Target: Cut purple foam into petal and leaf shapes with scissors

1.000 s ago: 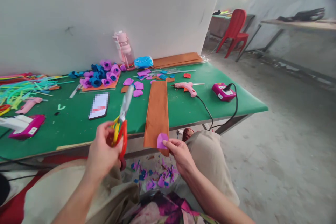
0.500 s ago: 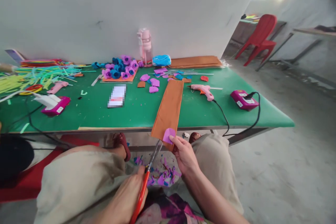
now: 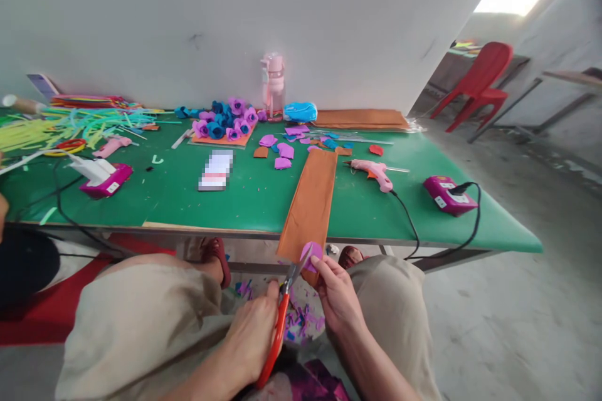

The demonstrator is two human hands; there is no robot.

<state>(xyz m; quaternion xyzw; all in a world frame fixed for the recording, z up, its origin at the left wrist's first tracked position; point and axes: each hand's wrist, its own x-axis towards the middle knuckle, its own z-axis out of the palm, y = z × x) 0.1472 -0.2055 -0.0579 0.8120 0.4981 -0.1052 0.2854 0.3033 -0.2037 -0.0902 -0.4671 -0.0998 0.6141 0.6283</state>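
My left hand (image 3: 249,332) is closed around the orange-handled scissors (image 3: 279,324), which point up and away from me. Their blades lie against a small purple paper piece (image 3: 308,250) with a rounded edge. Between thumb and fingers, my right hand (image 3: 339,293) pinches this piece over the near end of a folded orange-brown paper strip (image 3: 310,194). The strip's far part rests on the green table (image 3: 254,207), while its near end juts over the edge above my lap. Whether the blades are cutting into the purple piece, I cannot tell.
A pink glue gun (image 3: 374,173) with a cord lies right of the strip, near a magenta power socket (image 3: 449,195). Purple and blue paper flowers (image 3: 226,119), a phone (image 3: 216,170) and loose cut pieces (image 3: 285,150) lie farther back. Paper scraps (image 3: 301,319) litter the floor.
The scissors have moved up and right, from beside the strip's near end onto the purple piece. My right hand keeps its pinch. The whole view has shifted slightly.
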